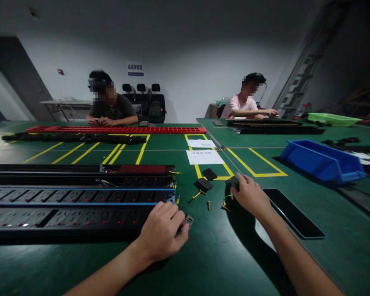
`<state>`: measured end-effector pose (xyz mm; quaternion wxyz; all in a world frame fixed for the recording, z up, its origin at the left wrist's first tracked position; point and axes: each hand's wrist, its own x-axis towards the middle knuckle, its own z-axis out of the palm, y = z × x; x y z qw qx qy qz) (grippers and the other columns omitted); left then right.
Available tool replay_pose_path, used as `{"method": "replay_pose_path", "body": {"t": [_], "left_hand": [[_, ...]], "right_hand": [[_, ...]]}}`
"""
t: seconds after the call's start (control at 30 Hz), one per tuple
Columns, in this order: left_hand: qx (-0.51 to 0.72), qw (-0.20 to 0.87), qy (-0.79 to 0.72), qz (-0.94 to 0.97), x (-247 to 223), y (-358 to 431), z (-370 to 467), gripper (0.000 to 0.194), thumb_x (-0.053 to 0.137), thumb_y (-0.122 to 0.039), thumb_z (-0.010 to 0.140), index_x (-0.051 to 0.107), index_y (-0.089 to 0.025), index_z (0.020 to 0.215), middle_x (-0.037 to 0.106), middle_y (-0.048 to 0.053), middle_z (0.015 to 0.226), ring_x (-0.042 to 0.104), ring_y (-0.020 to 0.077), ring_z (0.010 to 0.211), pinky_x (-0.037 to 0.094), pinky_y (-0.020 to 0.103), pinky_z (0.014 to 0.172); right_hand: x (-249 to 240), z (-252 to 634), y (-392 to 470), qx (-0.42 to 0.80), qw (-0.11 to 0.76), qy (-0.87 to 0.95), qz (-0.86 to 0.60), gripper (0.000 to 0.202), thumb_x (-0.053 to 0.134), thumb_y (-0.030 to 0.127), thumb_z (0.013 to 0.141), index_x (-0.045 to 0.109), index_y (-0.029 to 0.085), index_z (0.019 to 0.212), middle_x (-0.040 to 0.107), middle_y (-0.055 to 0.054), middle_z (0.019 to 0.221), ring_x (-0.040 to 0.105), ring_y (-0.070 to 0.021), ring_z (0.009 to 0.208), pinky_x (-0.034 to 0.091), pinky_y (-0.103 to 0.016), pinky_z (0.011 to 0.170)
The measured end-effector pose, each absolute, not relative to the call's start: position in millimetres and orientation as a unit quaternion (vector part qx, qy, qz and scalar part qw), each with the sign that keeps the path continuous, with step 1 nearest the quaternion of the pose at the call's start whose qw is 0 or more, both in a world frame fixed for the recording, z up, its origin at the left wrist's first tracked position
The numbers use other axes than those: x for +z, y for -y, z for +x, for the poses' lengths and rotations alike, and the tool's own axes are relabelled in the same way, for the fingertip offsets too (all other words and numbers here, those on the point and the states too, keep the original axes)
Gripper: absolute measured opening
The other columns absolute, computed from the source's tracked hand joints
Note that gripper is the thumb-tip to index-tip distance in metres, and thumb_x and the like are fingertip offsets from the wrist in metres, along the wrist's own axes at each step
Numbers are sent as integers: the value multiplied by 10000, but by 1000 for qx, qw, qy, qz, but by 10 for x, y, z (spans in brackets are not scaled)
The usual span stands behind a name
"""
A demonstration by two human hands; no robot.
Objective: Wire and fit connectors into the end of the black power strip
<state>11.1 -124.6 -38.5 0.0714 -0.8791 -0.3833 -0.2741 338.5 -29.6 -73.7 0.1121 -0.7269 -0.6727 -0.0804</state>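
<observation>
Head view, from where I'm standing: the person's left hand point(164, 230) has thumb and fingers narrowed on a small grey end piece point(189, 220), by the right ends of the power strips point(89, 218) coming in from the left edge of the green table point(209, 263). Right hand point(249, 194) pinches a small black block point(232, 181) mid-table, yellow-green wire point(225, 202) below; black plates point(209, 174) and brass screw point(209, 205) between hands, tablet point(294, 213) right, blue bin point(320, 161) toward table's right edge, red strip point(117, 130) along its far edge.
</observation>
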Motion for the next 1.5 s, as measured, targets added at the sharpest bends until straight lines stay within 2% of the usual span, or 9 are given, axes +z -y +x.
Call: {"method": "replay_pose_path", "body": {"t": [0.23,0.4,0.63,1.07,1.5], "left_hand": [[-262,76,377,-885,-383,1224,109,196,484,-245,943,581,-192,781,586,36,775,486,201,721,365,367,681],[-269,73,370,-886,-397,1216,102,216,472,-231,957,585,-188,777,588,33,767,500,194,718,379,363,698],[-270,81,366,-887,-387,1217,114,209,487,-228,953,576,-194,767,593,27,751,506,194,709,375,358,704],[-285,78,365,-883,-349,1224,125,193,493,-240,932,552,-199,753,585,13,709,489,174,628,348,337,616],[-279,69,365,-886,-380,1225,98,228,467,-256,957,505,-212,736,569,-19,649,489,154,545,325,319,558]], "right_hand": [[-775,3370,285,-63,78,716,-691,411,530,299,953,607,149,1328,621,-217,1304,625,-373,1122,487,-458,877],[-682,3245,338,-53,71,734,-673,414,512,257,949,600,158,1342,612,-199,1318,650,-343,1064,491,-419,844],[-656,3089,402,-53,96,757,-644,477,466,179,900,602,154,1357,608,-211,1308,629,-353,1089,511,-430,808],[-709,3050,411,-67,128,765,-627,456,454,165,902,639,183,1318,630,-198,1288,644,-324,1025,517,-444,818],[-706,3043,406,-60,111,764,-632,453,467,182,922,620,154,1347,618,-217,1294,638,-350,1064,518,-443,819]]}}
